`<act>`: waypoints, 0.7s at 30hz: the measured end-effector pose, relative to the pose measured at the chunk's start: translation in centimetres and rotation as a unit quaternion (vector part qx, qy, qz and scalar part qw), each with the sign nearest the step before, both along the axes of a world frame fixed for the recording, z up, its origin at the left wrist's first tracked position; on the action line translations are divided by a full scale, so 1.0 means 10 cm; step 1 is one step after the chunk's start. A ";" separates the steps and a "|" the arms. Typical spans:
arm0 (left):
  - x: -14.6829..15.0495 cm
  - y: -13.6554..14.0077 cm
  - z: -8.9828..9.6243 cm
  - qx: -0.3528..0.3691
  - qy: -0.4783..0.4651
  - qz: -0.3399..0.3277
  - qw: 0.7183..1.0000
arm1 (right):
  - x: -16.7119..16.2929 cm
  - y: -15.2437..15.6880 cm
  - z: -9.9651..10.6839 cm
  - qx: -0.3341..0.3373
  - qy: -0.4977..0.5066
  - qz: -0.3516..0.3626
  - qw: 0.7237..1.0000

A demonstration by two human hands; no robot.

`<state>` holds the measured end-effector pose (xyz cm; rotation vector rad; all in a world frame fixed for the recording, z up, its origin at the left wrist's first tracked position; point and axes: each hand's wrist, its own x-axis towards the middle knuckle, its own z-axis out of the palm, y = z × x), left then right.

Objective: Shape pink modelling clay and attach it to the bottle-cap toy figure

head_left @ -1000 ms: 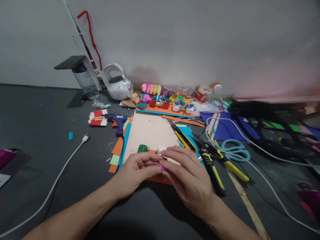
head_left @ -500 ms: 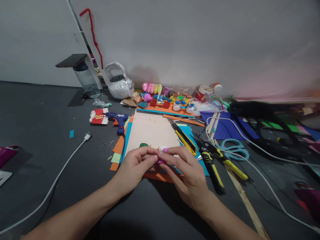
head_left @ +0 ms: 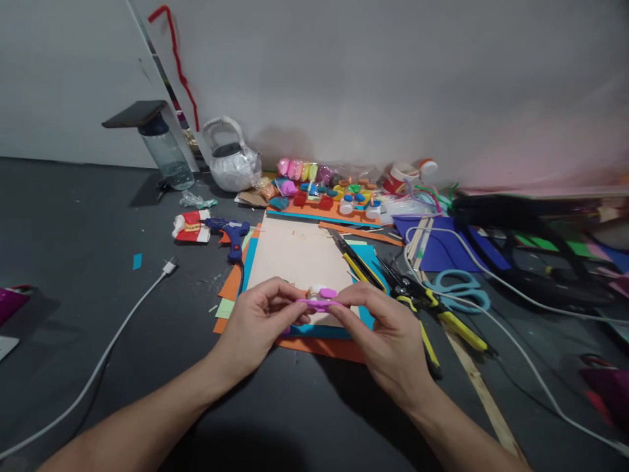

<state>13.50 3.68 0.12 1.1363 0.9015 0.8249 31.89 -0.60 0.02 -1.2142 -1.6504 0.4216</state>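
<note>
Between the fingertips of both hands stretches a thin strip of purple modelling clay [head_left: 318, 305]. My left hand [head_left: 258, 324] pinches one end of it, and my right hand [head_left: 390, 331] pinches the other. Just behind the strip are a small purple clay piece [head_left: 328, 293] and a whitish piece [head_left: 313, 292], partly covered by the fingers. Under them lies a pale sheet [head_left: 299, 252] on stacked blue and orange paper. A yellow utility knife [head_left: 361, 265] rests at the sheet's right edge.
On the left are a glue gun [head_left: 236, 236], a white cable plug [head_left: 169, 265], a silver kettle [head_left: 233, 167] and a water bottle [head_left: 167, 157]. Clay models [head_left: 339, 203] stand at the back. Pliers [head_left: 462, 328] and blue scissors [head_left: 459, 290] lie to the right.
My hands have moved apart a little, and the purple clay between them now shows as a stretched strip. The view has shifted slightly.
</note>
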 end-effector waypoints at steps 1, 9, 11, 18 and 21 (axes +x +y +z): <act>0.00 0.00 0.00 -0.003 0.006 0.009 1.000 | 0.00 0.00 0.00 0.009 -0.006 0.003 1.000; 0.04 -0.08 0.05 0.020 -0.017 -0.079 0.997 | -0.07 0.00 -0.06 0.038 -0.070 0.018 0.997; 0.04 -0.09 0.04 -0.008 -0.041 -0.102 0.994 | -0.06 -0.01 -0.07 0.035 -0.078 0.007 0.996; 0.01 -0.05 -0.01 -0.057 -0.070 -0.120 0.989 | -0.04 -0.03 -0.02 0.012 -0.050 0.037 0.998; 0.00 -0.02 -0.02 -0.035 -0.050 -0.094 0.994 | -0.03 -0.02 -0.01 -0.029 0.043 0.044 0.998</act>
